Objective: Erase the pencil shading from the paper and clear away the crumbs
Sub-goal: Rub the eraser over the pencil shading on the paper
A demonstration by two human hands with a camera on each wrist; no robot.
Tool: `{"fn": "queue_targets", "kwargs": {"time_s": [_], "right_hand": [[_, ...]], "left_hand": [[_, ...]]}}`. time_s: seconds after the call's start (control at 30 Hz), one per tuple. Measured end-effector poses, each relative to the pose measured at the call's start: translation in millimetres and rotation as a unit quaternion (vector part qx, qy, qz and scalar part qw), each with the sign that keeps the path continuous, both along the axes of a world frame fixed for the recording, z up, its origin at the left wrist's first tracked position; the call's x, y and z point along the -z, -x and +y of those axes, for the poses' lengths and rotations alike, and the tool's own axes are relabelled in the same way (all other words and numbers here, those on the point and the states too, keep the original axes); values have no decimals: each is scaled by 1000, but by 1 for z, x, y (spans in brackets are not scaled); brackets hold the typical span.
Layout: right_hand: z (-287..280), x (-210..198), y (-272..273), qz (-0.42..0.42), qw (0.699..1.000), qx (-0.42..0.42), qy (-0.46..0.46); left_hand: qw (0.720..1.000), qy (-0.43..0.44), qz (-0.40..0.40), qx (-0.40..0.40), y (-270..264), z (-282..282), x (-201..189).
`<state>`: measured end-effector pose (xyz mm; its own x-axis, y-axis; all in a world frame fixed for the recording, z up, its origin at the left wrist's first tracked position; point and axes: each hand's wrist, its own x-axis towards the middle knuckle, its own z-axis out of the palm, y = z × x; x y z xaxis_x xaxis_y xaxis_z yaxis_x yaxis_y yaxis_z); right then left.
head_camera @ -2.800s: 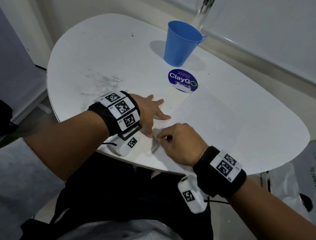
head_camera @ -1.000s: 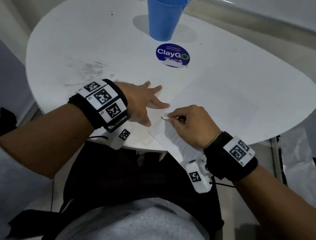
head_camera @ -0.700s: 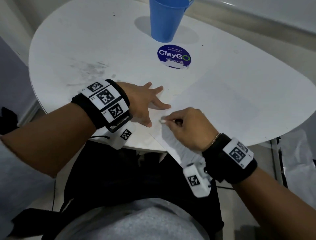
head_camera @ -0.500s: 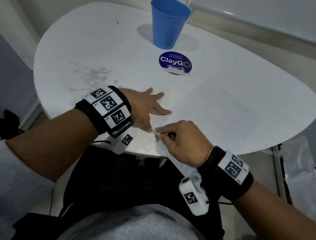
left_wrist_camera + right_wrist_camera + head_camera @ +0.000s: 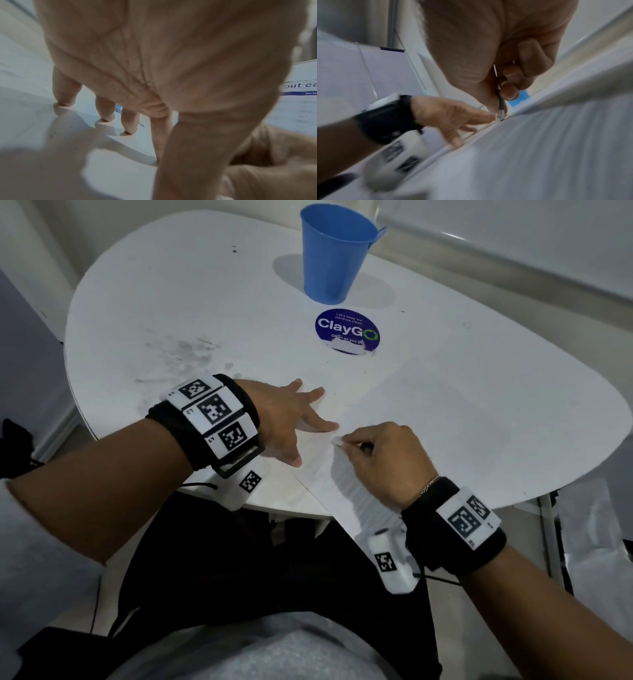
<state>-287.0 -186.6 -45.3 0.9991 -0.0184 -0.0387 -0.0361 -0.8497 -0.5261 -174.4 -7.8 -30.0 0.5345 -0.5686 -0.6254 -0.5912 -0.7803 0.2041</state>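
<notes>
A white paper sheet (image 5: 428, 419) lies on the white table (image 5: 205, 285), with its near corner hanging over the front edge. My left hand (image 5: 301, 426) lies flat on the sheet's left part with fingers spread; the fingertips (image 5: 106, 119) press on the surface. My right hand (image 5: 349, 441) pinches a thin dark stick with a small white eraser (image 5: 337, 441) at its tip. The eraser (image 5: 499, 116) touches the paper (image 5: 539, 148) just beside the index finger of the left hand (image 5: 453, 117). I cannot make out pencil shading or crumbs.
A blue cup (image 5: 334, 254) stands at the table's far side, with a round ClayGo sticker (image 5: 346, 332) in front of it. Grey smudges (image 5: 185, 350) mark the table to the left of my left hand. My lap is below the front edge.
The eraser has gone back and forth on the paper, from beside the left thumb half a second ago to beside the left index finger now. The left hand has stayed in place.
</notes>
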Motion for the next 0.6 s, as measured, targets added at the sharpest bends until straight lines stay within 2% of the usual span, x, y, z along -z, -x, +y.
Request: {"fn": "queue_targets", "kwargs": {"time_s": [0.13,0.3,0.43,0.6], "right_hand": [[22,0,21,42,995,-87,-33],[2,2,-5,0,1000,11,-22],[24,0,16,32,995,-91,-17],[-1,1,-4,-9,1000,-12,7]], "left_hand": [[1000,-6,-3,2,1,0,0],[1000,-4,-12,-3,2,-1,-1],[1000,-3,-11,-1,2,0,0],[1000,-2,-10,-2,1,0,2]]}}
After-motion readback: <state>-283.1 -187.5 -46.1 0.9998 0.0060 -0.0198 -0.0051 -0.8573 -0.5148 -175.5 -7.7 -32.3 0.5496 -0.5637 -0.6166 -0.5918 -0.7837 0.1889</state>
